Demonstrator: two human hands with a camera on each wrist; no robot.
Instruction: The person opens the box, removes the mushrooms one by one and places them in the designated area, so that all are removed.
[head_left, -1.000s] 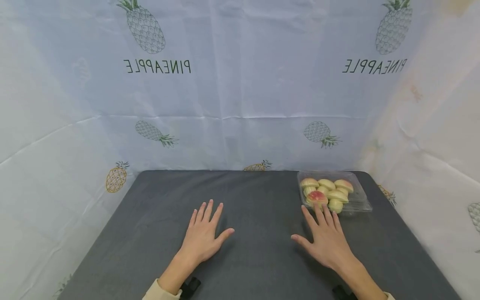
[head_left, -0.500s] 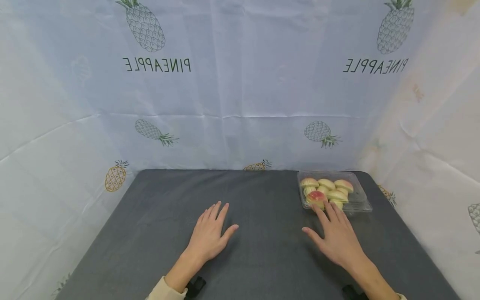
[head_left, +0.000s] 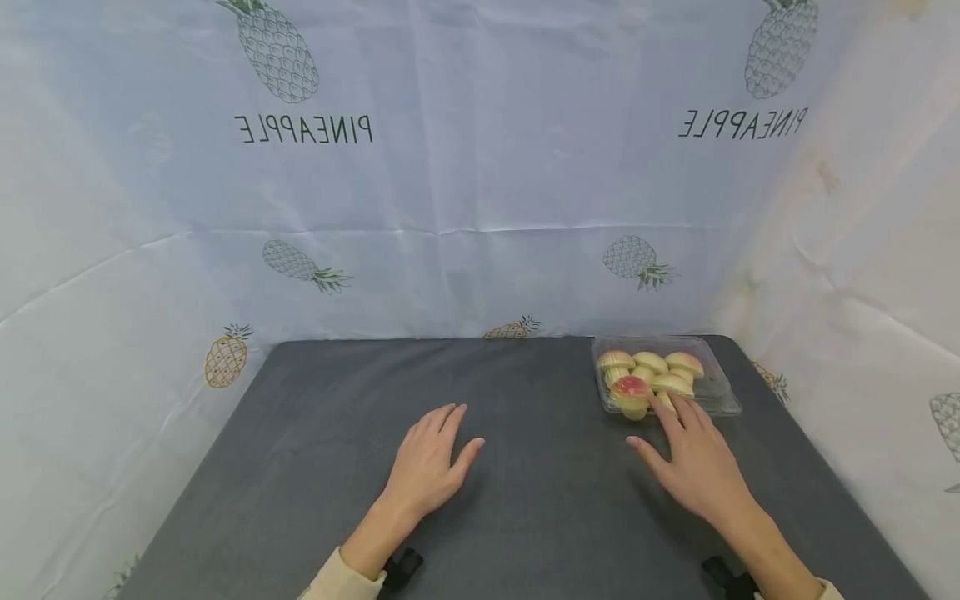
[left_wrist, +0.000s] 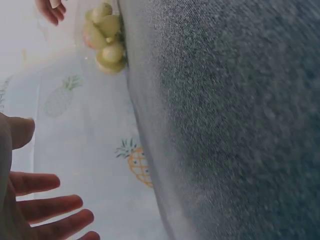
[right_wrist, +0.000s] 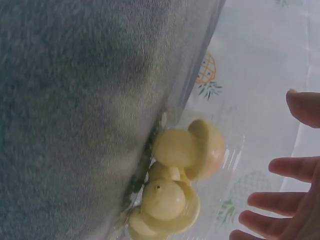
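Note:
In the head view my left hand (head_left: 426, 462) hovers over the left-middle of the dark table, fingers extended, thumb spread, holding nothing. My right hand (head_left: 701, 471) reaches toward a clear plastic box (head_left: 723, 402) at the back right, its fingertips overlapping the box's near edge in this view. Inside lie several mushrooms (head_left: 632, 390), cream-coloured, some with reddish caps. From the right wrist, the pale mushroom (right_wrist: 172, 147) nearest the camera shows a thick stem, while the fingers (right_wrist: 292, 169) stay apart from it. The left wrist view catches the mushrooms (left_wrist: 107, 27) far off.
A dark grey cloth covers the table (head_left: 495, 533). White curtain (head_left: 480, 167) with pineapple prints surrounds its back and sides. Black straps (head_left: 403, 568) sit at both wrists.
Both hands have drifted rightward across the table. The right hand's fingers now overlap the box's near side further right; box and mushrooms stay in place.

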